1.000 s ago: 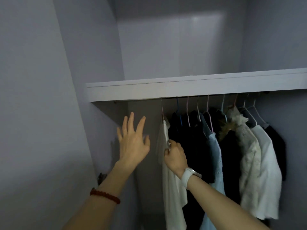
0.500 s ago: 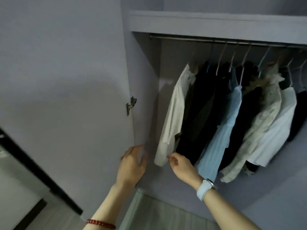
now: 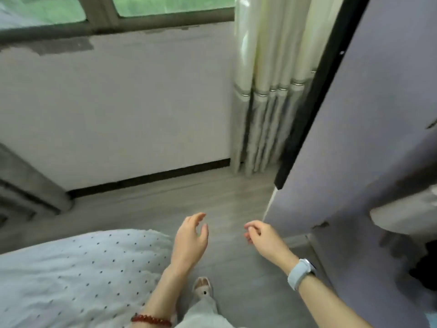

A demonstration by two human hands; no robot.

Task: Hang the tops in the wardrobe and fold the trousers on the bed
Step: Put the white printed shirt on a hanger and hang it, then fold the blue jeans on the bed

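From where I look down, the bed (image 3: 71,275) fills the lower left, its pale quilt soft and puckered with small dark dots, its edge curving away toward the wall. That is the side my next move turns on, I judge: any trousers to fold would lie leftward, on or beyond that quilt, though none show here, and no tops either. The wardrobe door (image 3: 369,138), flat, matt lilac with a black edge, stands open on the right. Between them runs smooth grey plank floor (image 3: 236,197). My left hand (image 3: 190,237) hangs just beside the bed edge, so it is nearer; grip apart, fingers relaxed, holding nothing. My right hand (image 3: 264,237), loosely curled and empty, hangs near the door.
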